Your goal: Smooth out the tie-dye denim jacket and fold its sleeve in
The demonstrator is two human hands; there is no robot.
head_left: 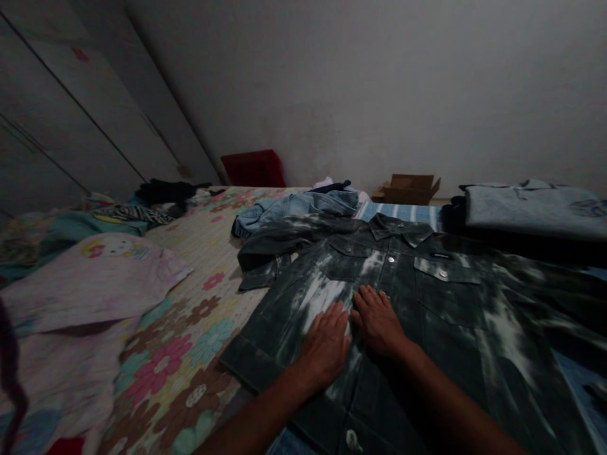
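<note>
A dark grey-green jacket (pixel 446 309) with whitish bleached patches lies spread front side up, its collar away from me. It has a buttoned front and flapped chest pockets. My left hand (pixel 326 344) rests flat on the jacket's left-hand front panel, fingers stretched out. Close beside it, my right hand (pixel 379 321) lies flat near the button strip, fingers extended. Neither hand grips anything. The sleeve on the left is folded up alongside the body; the one on the right runs toward the frame's edge.
The jacket lies over a flowered bedspread (pixel 203 341) and blue cloth. Pink clothing (pixel 90 284) and piled garments (pixel 165 193) are on the left. Jeans (pixel 303 205), a cardboard box (pixel 411 188) and a red object (pixel 253 169) sit behind. A folded grey garment (pixel 531 208) lies at right.
</note>
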